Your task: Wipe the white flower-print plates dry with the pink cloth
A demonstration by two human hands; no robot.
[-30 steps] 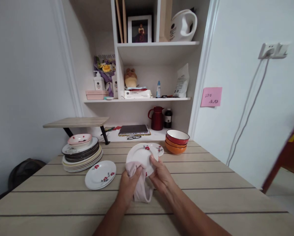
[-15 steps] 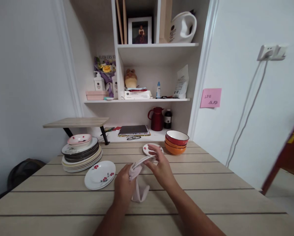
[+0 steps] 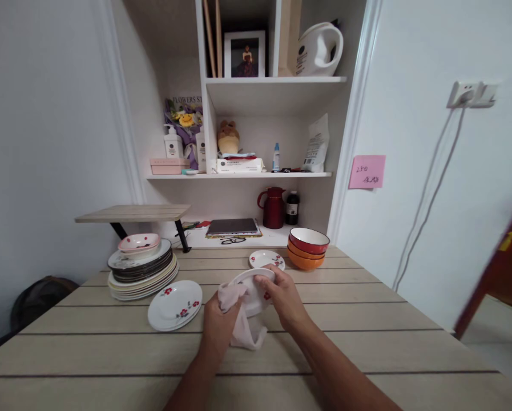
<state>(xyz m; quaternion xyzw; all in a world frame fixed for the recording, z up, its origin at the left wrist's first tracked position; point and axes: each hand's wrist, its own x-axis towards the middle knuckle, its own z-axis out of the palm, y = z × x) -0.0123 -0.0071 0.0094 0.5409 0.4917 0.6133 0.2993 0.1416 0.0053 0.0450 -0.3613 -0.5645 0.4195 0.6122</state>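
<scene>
Above the middle of the table a white plate (image 3: 256, 294) with red flowers is held tilted between both hands. My left hand (image 3: 218, 319) is closed around a pale pink cloth (image 3: 244, 331) that laps over the plate's left edge and hangs down in front. The fingers of my right hand (image 3: 285, 297) grip the plate's right rim. Beyond it a small flowered plate (image 3: 266, 260) lies flat on the table. To the left rest two stacked flowered plates (image 3: 174, 305).
A tall stack of plates (image 3: 142, 274) topped by a pink bowl (image 3: 138, 242) stands at left, near a raised wooden shelf (image 3: 133, 213). Stacked red and orange bowls (image 3: 307, 248) are at the back right. Behind stand a red jug (image 3: 273, 207) and a dark laptop (image 3: 233, 226).
The plate has turned from nearly edge-on to showing its flowered face. My right hand's fingers have closed on its rim, and the cloth has shifted slightly right.
</scene>
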